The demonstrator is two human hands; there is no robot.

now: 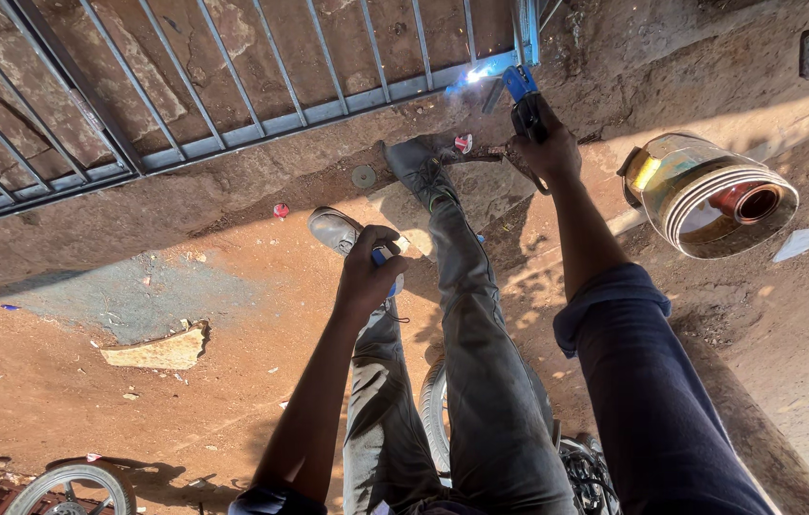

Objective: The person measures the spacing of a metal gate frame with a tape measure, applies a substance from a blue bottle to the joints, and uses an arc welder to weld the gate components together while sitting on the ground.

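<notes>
The right hand [546, 145] is clenched around a blue electrode holder [522, 92], stretched forward so its tip meets the bottom rail of the metal gate [261, 124], where a bright spark [477, 72] shows. The left hand [366, 272] grips a small blue-handled object (possibly a tool) near the knee. A round metal drum [710, 195] lies to the right, a stone slab [161, 351] to the left.

R hand [546, 148] grips blue electrode holder [522, 95] w/ spark at gate frame [328, 110]; L hand [366, 272] clutches small blue object [383, 259].
</notes>
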